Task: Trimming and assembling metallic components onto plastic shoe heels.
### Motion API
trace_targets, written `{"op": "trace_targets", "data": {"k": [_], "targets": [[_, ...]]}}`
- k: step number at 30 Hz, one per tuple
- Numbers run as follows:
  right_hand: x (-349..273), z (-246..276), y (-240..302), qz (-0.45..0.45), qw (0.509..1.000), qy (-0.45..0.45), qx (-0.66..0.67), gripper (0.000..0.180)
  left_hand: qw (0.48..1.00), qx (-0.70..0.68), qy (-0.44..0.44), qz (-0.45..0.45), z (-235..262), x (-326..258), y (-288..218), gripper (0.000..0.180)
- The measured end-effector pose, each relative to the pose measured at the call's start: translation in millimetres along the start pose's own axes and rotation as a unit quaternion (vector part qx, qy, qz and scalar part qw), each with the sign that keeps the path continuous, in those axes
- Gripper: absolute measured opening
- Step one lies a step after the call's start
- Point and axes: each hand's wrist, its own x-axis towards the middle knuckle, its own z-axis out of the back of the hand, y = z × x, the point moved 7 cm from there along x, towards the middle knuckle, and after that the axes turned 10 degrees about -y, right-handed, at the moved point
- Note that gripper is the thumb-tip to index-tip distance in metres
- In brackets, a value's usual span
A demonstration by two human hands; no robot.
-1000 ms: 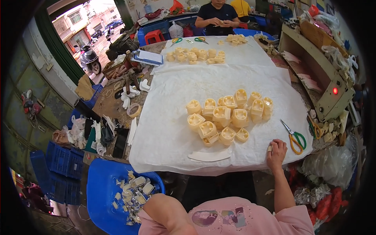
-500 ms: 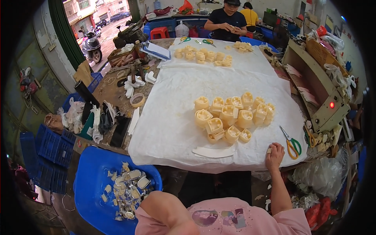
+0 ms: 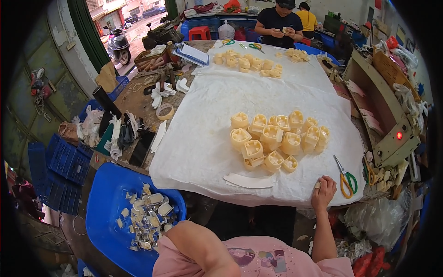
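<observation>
My right hand (image 3: 324, 192) rests on the white cloth (image 3: 198, 138) at the table's near edge. Its fingers are curled; a small beige patch shows at the thumb, and I cannot make out whether it is a covering or a held piece. Just right of it lie scissors (image 3: 346, 179) with orange and green handles. A cluster of cream, cup-like plastic parts (image 3: 273, 160) stands farther in, and a curved white strip (image 3: 249, 181) lies in front of them. My left arm (image 3: 200, 247) is bent across my body, its hand out of view.
At my left, a blue tub (image 3: 104, 203) holds shiny metallic pieces (image 3: 150, 212). A tape roll (image 3: 164, 111) and gloves (image 3: 121, 134) lie on the table's left side. A machine with a red light (image 3: 398, 135) stands at right. Across the table a co-worker (image 3: 280, 21) handles a small part.
The whole view has shifted and tilted slightly. My left arm's elbow has shifted a little; my right hand stays at the table edge. The co-worker's hands have moved apart.
</observation>
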Motion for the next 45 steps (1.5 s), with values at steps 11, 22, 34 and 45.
{"op": "trace_targets", "data": {"k": [11, 22, 34, 45], "targets": [[-0.2, -7.2, -2.4, 0.008, 1.0, -0.008, 0.001, 0.021, 0.988, -0.042, 0.11, 0.095, 27.9, 18.4, -18.6, 0.035], [-4.6, -2.4, -2.2, 0.021, 1.0, -0.01, -0.003, 0.027, 0.992, 0.049, 0.119, 0.017, 27.5, -1.5, -9.8, 0.035], [-0.8, -2.1, 0.2, 0.008, 1.0, -0.022, 0.016, 0.026, 0.984, 0.105, 0.092, 0.114, 1.3, -52.8, 11.7, 0.038], [-4.2, 5.0, -5.0, -0.024, 0.999, -0.016, 0.018, 0.025, 0.884, 0.169, 0.255, 0.352, 47.0, -122.8, -9.2, 0.017]]}}
